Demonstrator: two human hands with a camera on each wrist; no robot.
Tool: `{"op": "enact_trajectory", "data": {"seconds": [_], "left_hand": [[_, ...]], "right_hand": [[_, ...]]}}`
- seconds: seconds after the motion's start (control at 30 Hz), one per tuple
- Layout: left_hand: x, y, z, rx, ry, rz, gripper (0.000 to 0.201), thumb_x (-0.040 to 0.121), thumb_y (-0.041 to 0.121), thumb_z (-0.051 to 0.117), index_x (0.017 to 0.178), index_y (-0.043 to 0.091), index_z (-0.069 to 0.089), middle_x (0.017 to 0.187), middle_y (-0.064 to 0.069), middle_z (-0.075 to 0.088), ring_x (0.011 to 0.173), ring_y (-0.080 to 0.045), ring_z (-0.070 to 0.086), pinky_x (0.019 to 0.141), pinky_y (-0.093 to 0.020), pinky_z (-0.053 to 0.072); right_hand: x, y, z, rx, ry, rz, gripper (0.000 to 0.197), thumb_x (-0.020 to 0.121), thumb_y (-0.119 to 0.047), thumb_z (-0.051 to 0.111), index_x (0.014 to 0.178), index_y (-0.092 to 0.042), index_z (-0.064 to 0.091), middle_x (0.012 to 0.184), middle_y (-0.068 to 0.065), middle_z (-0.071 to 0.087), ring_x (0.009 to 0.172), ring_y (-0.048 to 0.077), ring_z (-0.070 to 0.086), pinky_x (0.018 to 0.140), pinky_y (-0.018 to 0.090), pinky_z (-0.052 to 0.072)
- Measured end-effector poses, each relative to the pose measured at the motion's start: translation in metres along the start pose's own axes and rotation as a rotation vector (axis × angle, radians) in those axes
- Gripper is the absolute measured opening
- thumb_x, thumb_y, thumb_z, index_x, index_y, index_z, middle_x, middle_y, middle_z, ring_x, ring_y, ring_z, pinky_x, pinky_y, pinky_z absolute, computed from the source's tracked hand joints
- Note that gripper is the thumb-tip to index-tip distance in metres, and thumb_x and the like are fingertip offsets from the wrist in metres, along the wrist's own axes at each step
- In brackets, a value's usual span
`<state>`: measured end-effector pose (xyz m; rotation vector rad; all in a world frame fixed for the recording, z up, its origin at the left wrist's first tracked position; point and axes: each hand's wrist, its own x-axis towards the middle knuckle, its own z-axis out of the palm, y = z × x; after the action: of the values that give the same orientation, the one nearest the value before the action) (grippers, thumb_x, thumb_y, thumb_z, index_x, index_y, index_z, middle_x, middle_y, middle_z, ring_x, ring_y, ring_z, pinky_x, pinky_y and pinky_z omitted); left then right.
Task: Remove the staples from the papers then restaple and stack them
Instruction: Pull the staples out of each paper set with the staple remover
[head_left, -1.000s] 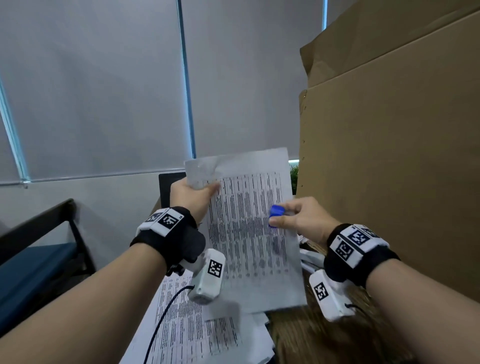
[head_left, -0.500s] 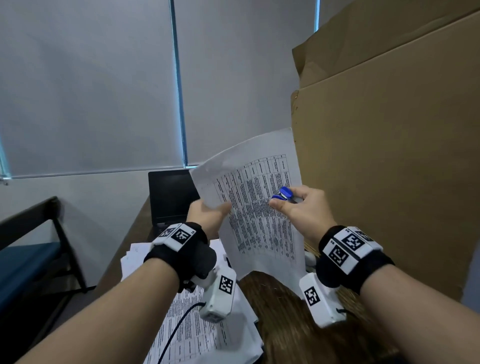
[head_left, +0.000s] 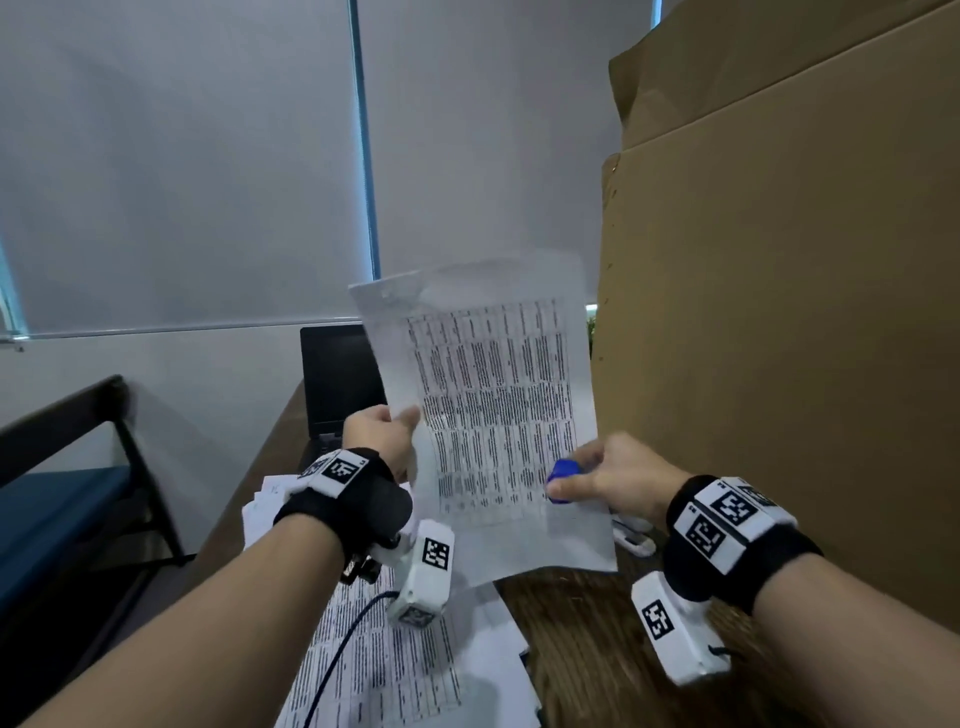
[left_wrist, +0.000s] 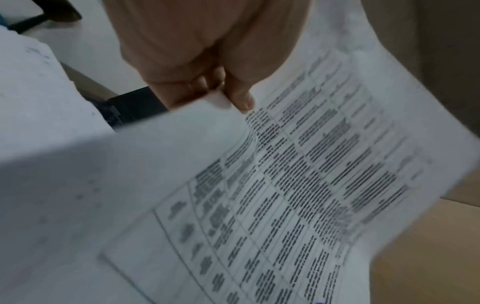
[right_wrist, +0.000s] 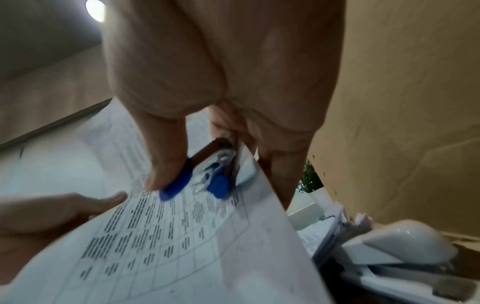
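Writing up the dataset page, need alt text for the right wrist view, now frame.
The right hand holds a blue-handled staple remover against the edge of a printed sheet of table text, thumb on one handle. The left hand's fingertips touch the sheet's far edge; a white stapler lies lower right by brown cardboard.

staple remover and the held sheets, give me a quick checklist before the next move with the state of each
1. Left hand pinches the held sheets at their left edge: ok.
2. Right hand holds the blue staple remover against the sheets' right edge: ok.
3. Staple found and in reach of the remover: cannot tell, none shows in any view.
4. Sheets steady: not ok, they are blurred in both wrist views and bend.
5. White stapler ready on the table: ok, it lies below the right hand.
6. Paper pile on the table free for stacking: ok.
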<state>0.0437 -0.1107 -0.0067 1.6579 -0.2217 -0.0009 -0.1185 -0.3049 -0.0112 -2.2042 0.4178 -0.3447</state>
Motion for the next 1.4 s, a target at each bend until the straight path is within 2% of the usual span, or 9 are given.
{"op": "enact_trajectory", "data": {"seconds": [0.1, 0.23, 0.43, 0.7, 0.87, 1.03, 1.2, 1.3, 1.4], "left_hand": [[-0.001, -0.012, 0.01, 0.155, -0.201, -0.08, 0.018, 0.087, 0.022, 0.062, 0.083, 0.007, 0.055, 0.075, -0.016, 0.057, 0.072, -0.029, 0.059, 0.076, -0.052, 0.055], [-0.001, -0.034, 0.031, 0.302, -0.521, -0.212, 0.019, 0.088, 0.008, 0.057, 0.105, 0.001, 0.062, 0.094, -0.021, 0.07, 0.068, -0.033, 0.069, 0.062, -0.048, 0.06], [0.054, -0.06, 0.066, 0.208, -0.319, -0.168, 0.009, 0.09, 0.009, 0.062, 0.092, 0.008, 0.053, 0.084, -0.016, 0.063, 0.057, -0.026, 0.058, 0.049, -0.033, 0.054], [0.117, -0.105, 0.09, 0.192, -0.228, -0.212, 0.042, 0.082, 0.013, 0.072, 0.121, 0.004, 0.059, 0.116, -0.019, 0.066, 0.103, -0.036, 0.066, 0.091, -0.048, 0.054], [0.102, -0.095, 0.066, 0.281, -0.228, -0.156, 0.043, 0.084, 0.0, 0.059, 0.126, 0.004, 0.058, 0.117, -0.02, 0.065, 0.101, -0.035, 0.066, 0.09, -0.044, 0.056], [0.07, -0.061, 0.015, 0.651, -0.379, -0.161, 0.013, 0.094, 0.007, 0.056, 0.104, 0.004, 0.063, 0.076, -0.008, 0.071, 0.062, -0.023, 0.066, 0.066, -0.033, 0.056], [0.047, -0.062, -0.051, 1.4, -0.471, -0.084, 0.034, 0.085, 0.043, 0.067, 0.098, 0.012, 0.07, 0.102, -0.001, 0.071, 0.096, -0.023, 0.067, 0.086, -0.032, 0.053], [0.04, -0.078, -0.088, 1.465, -0.444, -0.206, 0.04, 0.078, 0.052, 0.07, 0.071, 0.014, 0.057, 0.084, -0.002, 0.066, 0.089, -0.023, 0.066, 0.076, -0.03, 0.051], [0.029, -0.091, -0.117, 1.397, -0.47, -0.265, 0.043, 0.076, 0.053, 0.073, 0.078, 0.012, 0.061, 0.085, -0.003, 0.065, 0.087, -0.021, 0.066, 0.073, -0.028, 0.048]], "right_hand": [[0.014, 0.012, 0.009, 0.189, 0.149, 0.03, 0.027, 0.076, -0.025, 0.083, 0.089, -0.004, 0.074, 0.088, 0.013, 0.073, 0.085, 0.024, 0.067, 0.083, 0.036, 0.053], [0.048, 0.024, 0.008, 0.242, 0.234, 0.108, 0.028, 0.075, -0.024, 0.083, 0.091, -0.003, 0.073, 0.081, 0.01, 0.071, 0.074, 0.018, 0.06, 0.077, 0.035, 0.051], [0.101, 0.048, 0.006, 0.19, 0.306, 0.137, 0.025, 0.079, -0.023, 0.08, 0.09, -0.002, 0.071, 0.08, 0.007, 0.066, 0.068, 0.016, 0.055, 0.06, 0.025, 0.042], [0.145, 0.071, 0.015, 0.097, 0.297, 0.131, 0.038, 0.077, -0.021, 0.082, 0.091, 0.012, 0.068, 0.071, 0.008, 0.052, 0.063, 0.018, 0.043, 0.056, 0.027, 0.032], [0.135, 0.072, 0.027, 0.017, 0.166, 0.103, 0.034, 0.078, -0.025, 0.081, 0.091, 0.004, 0.073, 0.083, 0.014, 0.07, 0.073, 0.017, 0.055, 0.069, 0.028, 0.041], [0.114, 0.05, 0.038, -0.098, 0.061, 0.08, 0.04, 0.077, -0.034, 0.08, 0.092, 0.003, 0.07, 0.072, 0.007, 0.063, 0.066, 0.017, 0.054, 0.066, 0.029, 0.043], [0.067, 0.004, 0.064, -0.373, -0.254, -0.023, 0.034, 0.081, -0.04, 0.074, 0.087, -0.007, 0.067, 0.077, 0.005, 0.063, 0.07, 0.016, 0.055, 0.068, 0.028, 0.043], [0.043, -0.014, 0.09, -0.484, -0.418, -0.081, 0.034, 0.079, -0.045, 0.074, 0.095, -0.015, 0.07, 0.093, 0.007, 0.071, 0.082, 0.019, 0.062, 0.082, 0.033, 0.05], [0.026, -0.023, 0.119, -0.578, -0.516, -0.079, 0.035, 0.076, -0.048, 0.073, 0.098, -0.021, 0.071, 0.098, 0.002, 0.073, 0.093, 0.021, 0.068, 0.087, 0.037, 0.053]]}}
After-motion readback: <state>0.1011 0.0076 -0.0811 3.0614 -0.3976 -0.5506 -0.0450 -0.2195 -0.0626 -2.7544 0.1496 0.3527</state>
